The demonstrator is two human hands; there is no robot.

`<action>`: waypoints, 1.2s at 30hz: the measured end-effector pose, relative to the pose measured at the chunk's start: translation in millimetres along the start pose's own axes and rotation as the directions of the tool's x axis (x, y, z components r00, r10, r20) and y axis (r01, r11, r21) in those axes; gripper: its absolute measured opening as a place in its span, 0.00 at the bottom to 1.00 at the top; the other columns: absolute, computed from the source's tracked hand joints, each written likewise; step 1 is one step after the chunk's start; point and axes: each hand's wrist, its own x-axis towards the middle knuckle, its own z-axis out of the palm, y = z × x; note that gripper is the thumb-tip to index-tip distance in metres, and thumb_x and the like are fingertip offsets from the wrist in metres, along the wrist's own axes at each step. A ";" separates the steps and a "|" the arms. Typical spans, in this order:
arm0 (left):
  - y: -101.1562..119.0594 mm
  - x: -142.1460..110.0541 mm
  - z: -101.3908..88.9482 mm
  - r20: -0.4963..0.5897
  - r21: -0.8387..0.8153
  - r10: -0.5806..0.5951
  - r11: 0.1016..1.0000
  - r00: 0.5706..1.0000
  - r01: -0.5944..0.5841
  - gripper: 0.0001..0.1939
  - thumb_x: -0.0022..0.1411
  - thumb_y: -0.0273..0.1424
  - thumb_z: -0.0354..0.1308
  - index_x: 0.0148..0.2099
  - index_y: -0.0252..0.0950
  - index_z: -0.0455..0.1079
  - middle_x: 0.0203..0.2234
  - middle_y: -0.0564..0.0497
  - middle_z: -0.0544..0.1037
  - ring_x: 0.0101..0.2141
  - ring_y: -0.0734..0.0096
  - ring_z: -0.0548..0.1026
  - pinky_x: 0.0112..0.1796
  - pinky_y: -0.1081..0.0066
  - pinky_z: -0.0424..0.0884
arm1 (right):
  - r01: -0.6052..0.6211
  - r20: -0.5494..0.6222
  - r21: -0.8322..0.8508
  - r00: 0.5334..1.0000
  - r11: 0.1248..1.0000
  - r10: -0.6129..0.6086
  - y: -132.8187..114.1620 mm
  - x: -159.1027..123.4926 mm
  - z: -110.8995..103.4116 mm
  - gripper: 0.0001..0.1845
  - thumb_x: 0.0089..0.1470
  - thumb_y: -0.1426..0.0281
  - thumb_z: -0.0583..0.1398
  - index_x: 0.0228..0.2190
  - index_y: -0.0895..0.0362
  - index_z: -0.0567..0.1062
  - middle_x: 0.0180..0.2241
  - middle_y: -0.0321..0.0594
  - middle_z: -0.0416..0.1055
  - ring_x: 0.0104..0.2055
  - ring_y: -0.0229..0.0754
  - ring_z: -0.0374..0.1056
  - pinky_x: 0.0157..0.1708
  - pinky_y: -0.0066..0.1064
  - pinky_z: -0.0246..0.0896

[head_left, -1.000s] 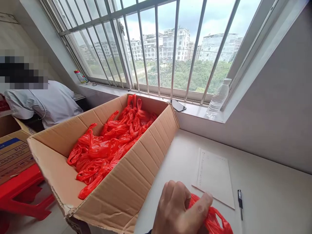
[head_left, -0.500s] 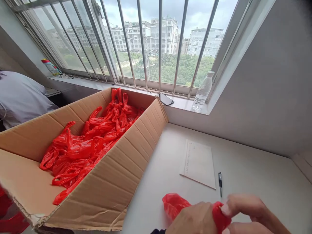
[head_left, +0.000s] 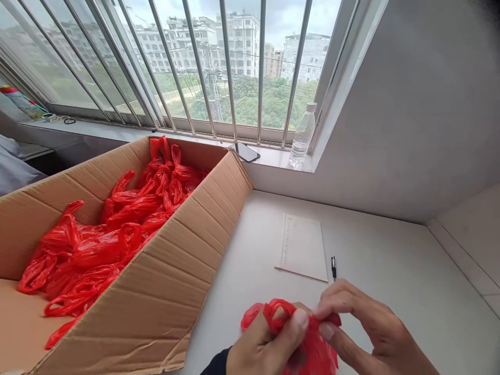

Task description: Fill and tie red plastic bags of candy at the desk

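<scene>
At the near edge of the view, the left hand [head_left: 265, 341] and right hand [head_left: 367, 328] hold one red plastic bag [head_left: 314, 351] over the counter [head_left: 406, 265]. The left grips it in closed fingers, a loop standing up by the thumb; the right pinches a twisted end between thumb and fingertips. The cardboard box [head_left: 156, 286] hems in the left, its slanting right wall well apart from the hands, with knotted red bags [head_left: 105, 250] heaped inside. Bare surface opens widely to the right, as far as the wall [head_left: 390, 156]. Just beyond the right fingertips lies a pen [head_left: 333, 264], then a sheet of paper [head_left: 302, 247]. Farther, the sill [head_left: 271, 157] bears a phone [head_left: 247, 152] and a bottle [head_left: 302, 136] below window bars [head_left: 229, 78].

A second ago only the left hand showed, holding a bag; now both work close together, and the box sits farther left in view.
</scene>
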 end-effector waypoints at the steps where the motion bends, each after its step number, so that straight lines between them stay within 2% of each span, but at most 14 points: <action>1: 3.1 4.0 -1.3 0.084 -0.076 -0.008 0.997 0.996 0.014 0.24 0.64 0.53 0.54 0.44 0.39 0.77 0.22 0.52 0.72 0.25 0.70 0.68 0.32 0.71 0.66 | -0.001 -0.007 -0.004 1.000 1.000 0.001 1.6 -1.0 -0.5 0.07 0.62 0.74 0.59 0.40 0.49 0.73 0.32 0.34 0.71 0.34 0.38 0.70 0.35 0.27 0.69; 4: 13.5 17.9 -8.6 0.210 -0.216 0.113 0.974 0.971 -0.066 0.23 0.66 0.50 0.55 0.46 0.35 0.75 0.25 0.51 0.73 0.28 0.72 0.70 0.36 0.71 0.67 | 0.042 0.044 0.009 0.998 0.999 -0.042 4.9 -4.8 -0.3 0.10 0.60 0.78 0.60 0.39 0.50 0.73 0.33 0.35 0.71 0.34 0.38 0.70 0.34 0.27 0.68; 6: 18.6 22.9 -14.3 0.216 -0.166 0.172 0.976 0.961 -0.137 0.19 0.64 0.46 0.60 0.41 0.33 0.73 0.28 0.50 0.74 0.29 0.73 0.69 0.35 0.72 0.65 | 0.045 0.097 0.029 0.994 0.999 -0.048 5.9 -6.3 1.2 0.10 0.59 0.78 0.60 0.38 0.50 0.73 0.32 0.34 0.71 0.34 0.38 0.69 0.35 0.27 0.67; 9: 20.9 23.3 -19.3 0.275 -0.095 0.200 0.979 0.940 -0.181 0.17 0.60 0.43 0.64 0.36 0.33 0.70 0.28 0.50 0.73 0.28 0.74 0.66 0.32 0.73 0.62 | -0.036 0.069 0.098 0.997 0.995 0.029 8.5 -4.7 6.7 0.04 0.63 0.64 0.60 0.40 0.48 0.73 0.37 0.36 0.72 0.41 0.41 0.70 0.43 0.31 0.68; 12: 18.7 22.5 -19.3 0.297 -0.131 0.235 0.970 0.926 -0.204 0.14 0.59 0.38 0.65 0.33 0.34 0.65 0.29 0.51 0.70 0.29 0.74 0.65 0.32 0.72 0.62 | -0.124 0.016 0.150 0.992 0.981 0.123 15.7 0.8 15.4 0.21 0.64 0.48 0.54 0.49 0.45 0.73 0.49 0.40 0.69 0.53 0.47 0.66 0.53 0.37 0.64; 16: 11.6 26.1 -17.8 0.213 0.067 0.403 0.903 0.890 -0.425 0.09 0.56 0.29 0.63 0.30 0.36 0.64 0.28 0.51 0.69 0.28 0.73 0.66 0.29 0.73 0.62 | -0.287 0.096 0.221 0.957 0.932 0.272 29.1 6.7 25.2 0.23 0.69 0.54 0.46 0.48 0.50 0.74 0.38 0.40 0.73 0.42 0.45 0.70 0.46 0.36 0.66; 18: 5.3 28.7 -17.5 0.148 0.316 0.571 0.746 0.807 -0.586 0.05 0.57 0.25 0.61 0.31 0.35 0.66 0.28 0.51 0.69 0.27 0.74 0.66 0.27 0.74 0.62 | -0.370 0.126 0.239 0.928 0.897 0.350 34.5 7.5 27.8 0.24 0.70 0.54 0.46 0.47 0.53 0.75 0.30 0.38 0.70 0.34 0.43 0.68 0.40 0.35 0.65; 20: -2.8 31.1 -17.7 0.143 0.522 0.725 0.523 0.674 -0.674 0.04 0.60 0.21 0.59 0.35 0.35 0.69 0.29 0.50 0.71 0.26 0.74 0.67 0.26 0.74 0.62 | -0.431 0.155 0.234 0.902 0.872 0.404 38.7 7.7 29.6 0.23 0.69 0.54 0.47 0.51 0.54 0.72 0.26 0.35 0.68 0.29 0.41 0.64 0.34 0.34 0.63; 22: -10.7 33.0 -18.8 0.187 0.584 0.805 0.370 0.563 -0.722 0.06 0.63 0.20 0.58 0.40 0.35 0.71 0.32 0.47 0.73 0.26 0.74 0.69 0.26 0.74 0.65 | -0.456 0.220 0.240 0.886 0.857 0.409 42.0 8.4 31.1 0.23 0.69 0.55 0.49 0.55 0.55 0.69 0.25 0.33 0.66 0.27 0.39 0.61 0.31 0.32 0.60; 24: -15.8 34.7 -21.1 0.204 0.571 0.834 0.324 0.513 -0.754 0.09 0.65 0.20 0.56 0.45 0.35 0.71 0.35 0.46 0.74 0.28 0.72 0.72 0.27 0.73 0.69 | -0.434 0.283 0.278 0.890 0.857 0.358 43.8 9.9 32.8 0.20 0.68 0.57 0.50 0.52 0.55 0.70 0.28 0.35 0.68 0.29 0.39 0.61 0.32 0.31 0.60; 28: -15.4 38.5 -27.7 0.238 0.600 0.824 0.293 0.515 -0.745 0.17 0.66 0.22 0.58 0.56 0.35 0.70 0.40 0.43 0.75 0.37 0.68 0.76 0.34 0.71 0.74 | -0.335 0.249 0.285 0.931 0.898 0.269 41.8 13.1 35.5 0.13 0.68 0.61 0.53 0.39 0.55 0.73 0.31 0.35 0.69 0.33 0.39 0.63 0.37 0.31 0.61; 32: -21.9 38.4 -39.8 0.371 0.678 0.772 0.155 0.517 -0.718 0.22 0.70 0.24 0.53 0.64 0.30 0.63 0.53 0.38 0.74 0.54 0.61 0.71 0.53 0.62 0.71 | -0.300 0.154 0.172 0.949 0.938 0.275 41.6 7.8 30.4 0.11 0.68 0.63 0.53 0.36 0.53 0.72 0.34 0.34 0.72 0.34 0.38 0.66 0.38 0.29 0.61; 34: -35.4 33.8 -52.7 0.418 0.721 0.727 0.098 0.544 -0.685 0.24 0.71 0.22 0.48 0.67 0.29 0.58 0.57 0.39 0.72 0.60 0.59 0.66 0.61 0.57 0.62 | -0.375 0.119 0.102 0.924 0.921 0.363 49.3 -2.9 21.9 0.11 0.68 0.62 0.53 0.36 0.52 0.73 0.35 0.34 0.73 0.35 0.38 0.67 0.33 0.28 0.60; 36: -53.7 25.9 -69.1 0.375 0.792 0.697 0.101 0.611 -0.602 0.27 0.70 0.19 0.47 0.69 0.30 0.55 0.60 0.41 0.70 0.63 0.59 0.62 0.64 0.56 0.57 | -0.506 0.068 0.023 0.861 0.862 0.504 62.1 -19.9 12.2 0.14 0.67 0.60 0.53 0.35 0.51 0.74 0.33 0.34 0.72 0.33 0.39 0.66 0.25 0.28 0.55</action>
